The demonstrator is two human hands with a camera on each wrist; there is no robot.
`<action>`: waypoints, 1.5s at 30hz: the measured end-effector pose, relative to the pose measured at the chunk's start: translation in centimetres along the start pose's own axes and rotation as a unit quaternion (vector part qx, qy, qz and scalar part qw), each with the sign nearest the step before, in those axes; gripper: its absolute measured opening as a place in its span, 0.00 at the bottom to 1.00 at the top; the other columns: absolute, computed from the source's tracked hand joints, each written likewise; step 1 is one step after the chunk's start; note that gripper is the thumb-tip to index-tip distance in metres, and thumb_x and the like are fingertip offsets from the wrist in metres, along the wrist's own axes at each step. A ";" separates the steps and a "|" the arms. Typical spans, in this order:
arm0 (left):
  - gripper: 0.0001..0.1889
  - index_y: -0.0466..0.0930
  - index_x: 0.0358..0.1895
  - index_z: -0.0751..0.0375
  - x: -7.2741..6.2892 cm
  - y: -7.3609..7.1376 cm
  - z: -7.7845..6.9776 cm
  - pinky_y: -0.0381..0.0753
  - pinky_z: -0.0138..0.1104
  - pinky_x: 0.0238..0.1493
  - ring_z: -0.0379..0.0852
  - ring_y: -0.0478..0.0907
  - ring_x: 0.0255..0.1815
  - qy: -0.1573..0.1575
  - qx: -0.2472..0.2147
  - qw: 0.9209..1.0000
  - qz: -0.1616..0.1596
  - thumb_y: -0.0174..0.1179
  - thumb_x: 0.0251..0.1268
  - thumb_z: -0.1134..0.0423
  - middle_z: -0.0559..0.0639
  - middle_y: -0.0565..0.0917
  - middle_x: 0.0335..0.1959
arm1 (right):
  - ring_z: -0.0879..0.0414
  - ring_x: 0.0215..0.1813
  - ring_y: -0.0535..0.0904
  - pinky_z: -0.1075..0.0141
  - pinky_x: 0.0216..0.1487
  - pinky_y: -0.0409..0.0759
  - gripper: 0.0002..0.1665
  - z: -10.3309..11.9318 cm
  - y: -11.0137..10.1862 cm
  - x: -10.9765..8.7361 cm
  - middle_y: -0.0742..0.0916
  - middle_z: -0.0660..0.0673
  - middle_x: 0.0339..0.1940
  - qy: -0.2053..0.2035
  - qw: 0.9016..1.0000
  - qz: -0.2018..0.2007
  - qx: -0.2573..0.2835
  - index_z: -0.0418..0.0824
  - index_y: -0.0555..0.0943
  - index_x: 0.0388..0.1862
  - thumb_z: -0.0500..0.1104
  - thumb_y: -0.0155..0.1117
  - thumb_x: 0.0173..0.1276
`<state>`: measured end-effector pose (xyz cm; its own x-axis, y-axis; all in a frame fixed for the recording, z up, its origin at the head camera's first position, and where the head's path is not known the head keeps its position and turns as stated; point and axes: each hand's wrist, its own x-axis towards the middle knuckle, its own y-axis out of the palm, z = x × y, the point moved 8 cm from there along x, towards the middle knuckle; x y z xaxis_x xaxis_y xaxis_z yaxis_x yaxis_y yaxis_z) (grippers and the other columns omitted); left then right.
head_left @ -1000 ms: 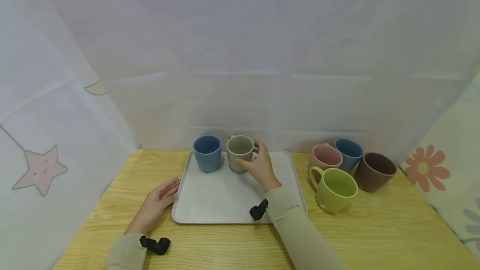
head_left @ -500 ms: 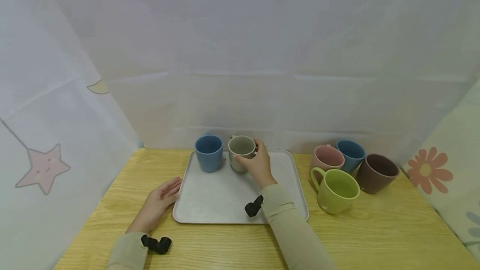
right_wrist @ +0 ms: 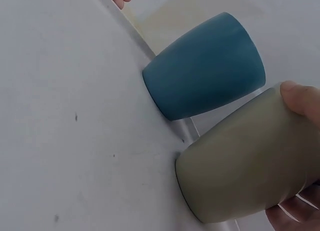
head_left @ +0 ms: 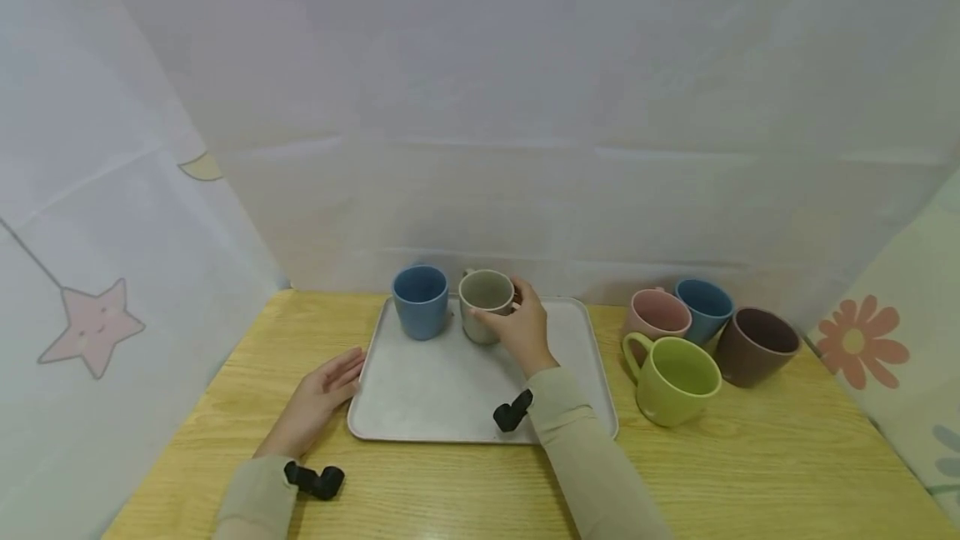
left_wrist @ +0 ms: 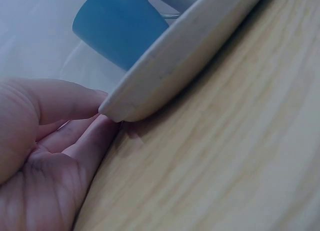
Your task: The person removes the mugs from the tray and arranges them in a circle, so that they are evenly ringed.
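Right hand [head_left: 528, 333]: holding the grey-green mug [right_wrist: 240, 163], thumb on its near side, fingers curled round the right side. The mug stands near the rear edge of the rectangular white tray [head_left: 420, 398], right of centre; its base appears to rest on the surface. Left hand [head_left: 317, 400]: fingers extended and relaxed, thumb and fingertips touching the tray's left edge.

Beside the held mug, to its left, a blue mug [head_left: 422, 307] stands upright on the tray, with a narrow gap between the two. Both sleeves are beige; a black wrist camera [head_left: 513, 412] is mounted at the right cuff.

Right of the tray, on the wood-grain table [head_left: 450, 494], four mugs form a close cluster: a pink mug [head_left: 660, 312], a second blue mug [head_left: 703, 304], a brown mug [head_left: 752, 348] and, foremost, a lime-green mug [head_left: 670, 394], its handle turned to the left. Whether they touch cannot be determined. Behind hangs a white cloth [head_left: 480, 107].
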<state>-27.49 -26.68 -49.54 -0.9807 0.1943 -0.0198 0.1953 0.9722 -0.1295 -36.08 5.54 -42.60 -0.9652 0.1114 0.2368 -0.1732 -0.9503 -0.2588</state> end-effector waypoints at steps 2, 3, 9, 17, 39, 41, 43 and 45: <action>0.32 0.52 0.80 0.68 0.1 0.0 0.1 0.72 0.20 0.61 0.57 0.56 0.78 -0.002 -0.001 1.000 -0.001 0.52 0.78 0.72 0.63 0.58 0.80 | 0.42 0.64 0.78 0.52 0.61 0.81 0.54 0.0 -0.2 -0.2 0.81 0.40 0.63 0.001 1.000 -0.002 -0.003 0.38 0.70 0.73 0.49 0.87 0.49; 0.32 0.52 0.80 0.68 0.1 0.0 0.1 0.72 0.20 0.61 0.57 0.56 0.78 -0.002 -0.001 1.000 0.000 0.52 0.78 0.72 0.63 0.57 0.80 | 0.42 0.64 0.78 0.51 0.61 0.82 0.53 0.0 -0.3 -0.3 0.81 0.40 0.63 0.001 1.000 -0.002 -0.004 0.39 0.71 0.72 0.49 0.87 0.49; 0.32 0.51 0.80 0.69 0.1 0.0 0.1 0.71 0.20 0.61 0.58 0.55 0.79 -0.006 0.001 1.000 -0.001 0.52 0.78 0.72 0.64 0.57 0.80 | 0.42 0.64 0.78 0.51 0.62 0.80 0.50 -0.3 -1.1 -1.2 0.82 0.40 0.61 -0.007 1.000 -0.006 -0.001 0.40 0.74 0.69 0.51 0.87 0.48; 0.32 0.51 0.80 0.68 0.0 -0.1 0.1 0.71 0.19 0.61 0.57 0.56 0.79 -0.007 0.003 1.000 0.000 0.51 0.79 0.71 0.64 0.56 0.80 | 0.47 0.64 0.77 0.52 0.68 0.77 0.48 -0.4 -3.0 -3.0 0.82 0.43 0.61 -0.005 1.000 -0.015 0.006 0.42 0.75 0.68 0.48 0.87 0.48; 0.33 0.51 0.80 0.68 0.1 0.0 0.1 0.72 0.19 0.61 0.57 0.55 0.78 -0.007 0.008 1.000 0.001 0.52 0.79 0.69 0.64 0.57 0.80 | 0.42 0.60 0.77 0.52 0.66 0.76 0.45 5.4 -12.2 -8.0 0.80 0.37 0.61 -0.071 0.995 -0.067 0.010 0.36 0.75 0.68 0.36 0.84 0.50; 0.33 0.51 0.80 0.67 0.0 0.0 0.1 0.72 0.19 0.61 0.57 0.55 0.78 -0.006 0.007 1.000 0.001 0.52 0.79 0.69 0.64 0.57 0.80 | 0.44 0.59 0.77 0.59 0.64 0.76 0.44 6.1 -13.3 -8.5 0.80 0.38 0.62 -0.072 0.995 -0.070 0.018 0.36 0.75 0.69 0.35 0.83 0.52; 0.33 0.50 0.81 0.68 0.0 0.0 0.1 0.72 0.19 0.61 0.57 0.55 0.78 -0.007 0.007 1.000 0.002 0.52 0.79 0.69 0.64 0.56 0.80 | 0.47 0.59 0.76 0.68 0.62 0.76 0.44 6.7 -14.5 -8.9 0.79 0.39 0.62 -0.076 0.994 -0.077 0.027 0.36 0.74 0.70 0.33 0.81 0.53; 0.32 0.50 0.80 0.68 0.0 0.0 0.1 0.72 0.19 0.61 0.57 0.55 0.78 -0.009 0.005 1.000 0.000 0.52 0.79 0.70 0.64 0.57 0.80 | 0.50 0.58 0.75 0.75 0.59 0.75 0.43 7.1 -15.8 -9.2 0.79 0.41 0.63 -0.081 0.993 -0.083 0.038 0.35 0.73 0.70 0.30 0.79 0.54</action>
<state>-27.52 -26.71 -49.64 -0.9808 0.1915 -0.0381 0.1949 0.9709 -0.1389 -23.05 17.46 -34.06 -0.8792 0.2263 0.4192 -0.3065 -0.9424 -0.1341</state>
